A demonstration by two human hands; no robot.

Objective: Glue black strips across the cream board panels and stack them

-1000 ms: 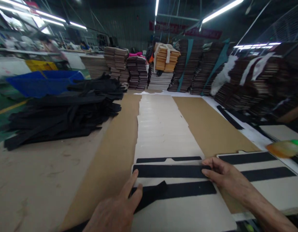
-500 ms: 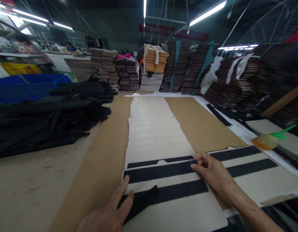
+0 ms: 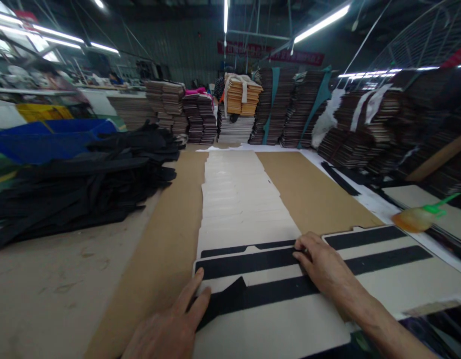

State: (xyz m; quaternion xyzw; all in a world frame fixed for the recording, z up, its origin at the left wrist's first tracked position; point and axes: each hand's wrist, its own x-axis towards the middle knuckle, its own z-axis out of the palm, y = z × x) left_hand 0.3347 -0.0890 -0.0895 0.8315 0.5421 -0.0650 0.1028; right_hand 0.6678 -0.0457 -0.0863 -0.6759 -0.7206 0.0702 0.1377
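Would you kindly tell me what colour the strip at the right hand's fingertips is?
The strip is black, best seen in the head view.

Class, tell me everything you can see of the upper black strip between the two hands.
The upper black strip is long, narrow and matte, and looks like fabric. It lies flat across the pale panel, near the far edge, slanting slightly up to the right in the picture. The left hand has its index fingertip at the strip's left end; the right hand covers the other end. Whether it is pinched there cannot be told.
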